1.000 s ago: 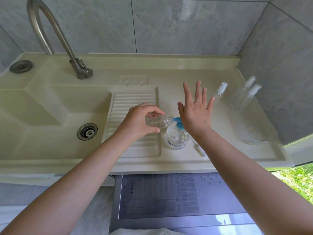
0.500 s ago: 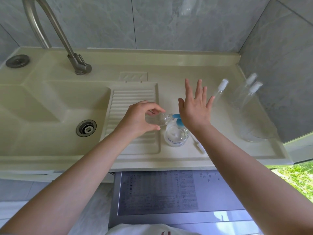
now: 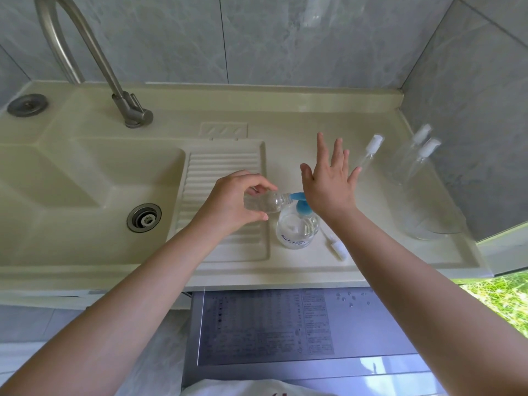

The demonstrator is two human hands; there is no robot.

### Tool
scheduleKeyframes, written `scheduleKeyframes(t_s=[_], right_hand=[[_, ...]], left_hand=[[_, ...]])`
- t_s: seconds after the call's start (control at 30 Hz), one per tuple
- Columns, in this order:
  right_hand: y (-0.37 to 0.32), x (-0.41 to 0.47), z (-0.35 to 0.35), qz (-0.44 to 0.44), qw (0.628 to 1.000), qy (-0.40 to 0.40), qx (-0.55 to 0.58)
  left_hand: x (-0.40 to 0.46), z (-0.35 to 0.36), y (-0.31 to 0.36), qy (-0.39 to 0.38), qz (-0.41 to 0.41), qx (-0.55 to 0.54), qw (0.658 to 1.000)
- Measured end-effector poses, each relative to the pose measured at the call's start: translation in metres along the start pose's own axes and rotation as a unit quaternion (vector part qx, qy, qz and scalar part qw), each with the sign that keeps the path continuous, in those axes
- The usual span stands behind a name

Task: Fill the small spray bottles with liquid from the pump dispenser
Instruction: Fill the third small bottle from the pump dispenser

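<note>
The left hand (image 3: 233, 202) has its fingers and thumb curled round a small clear spray bottle (image 3: 264, 202), capless and held nearly on its side, with its open neck pointing toward 3 o'clock and meeting the blue spout of the pump dispenser (image 3: 297, 224). The dispenser, a squat clear bottle with a blue pump head and blue lettering on its belly, stands on the cream desk (image 3: 300, 144) just to the right of the ribbed washboard panel (image 3: 224, 178). The right hand (image 3: 328, 184) lies over the pump head with the heel of the palm on it, fingers straight and spread, pointing toward 12 o'clock and gripping nothing. A loose white spray cap with its dip tube (image 3: 337, 247) lies flat on the desk at about 4 o'clock from the dispenser, just beside it. Toward 2 o'clock, three more clear spray bottles with white caps stand on the desk: one (image 3: 370, 151) alone near the right hand's fingers, and two (image 3: 423, 150) close together farther right by the grey tiled wall. A sink basin (image 3: 85, 190) with a metal drain (image 3: 144, 218) lies at 9 o'clock, and a curved metal faucet (image 3: 94, 58) rises behind it.
</note>
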State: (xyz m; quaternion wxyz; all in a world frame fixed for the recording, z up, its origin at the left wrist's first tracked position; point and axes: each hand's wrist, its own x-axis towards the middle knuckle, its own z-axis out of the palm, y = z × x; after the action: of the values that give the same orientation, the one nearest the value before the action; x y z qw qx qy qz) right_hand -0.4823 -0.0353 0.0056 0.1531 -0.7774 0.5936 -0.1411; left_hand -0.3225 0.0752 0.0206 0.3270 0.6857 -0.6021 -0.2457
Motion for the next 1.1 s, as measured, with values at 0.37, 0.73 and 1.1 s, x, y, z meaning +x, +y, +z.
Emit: scheduleKeyframes(t_s=[0.37, 0.73, 1.1], right_hand=[[0.003, -0.003, 0.003, -0.013, 1.000, 0.017, -0.012], [0.003, -0.002, 0.003, -0.036, 0.997, 0.032, -0.055], [0.003, -0.004, 0.003, -0.056, 0.995, 0.059, -0.054]], left_hand=[[0.000, 0.003, 0.000, 0.001, -0.006, -0.018, 1.000], [0.002, 0.003, 0.002, -0.005, -0.010, -0.023, 1.000], [0.002, 0.003, 0.001, -0.005, -0.012, -0.028, 1.000]])
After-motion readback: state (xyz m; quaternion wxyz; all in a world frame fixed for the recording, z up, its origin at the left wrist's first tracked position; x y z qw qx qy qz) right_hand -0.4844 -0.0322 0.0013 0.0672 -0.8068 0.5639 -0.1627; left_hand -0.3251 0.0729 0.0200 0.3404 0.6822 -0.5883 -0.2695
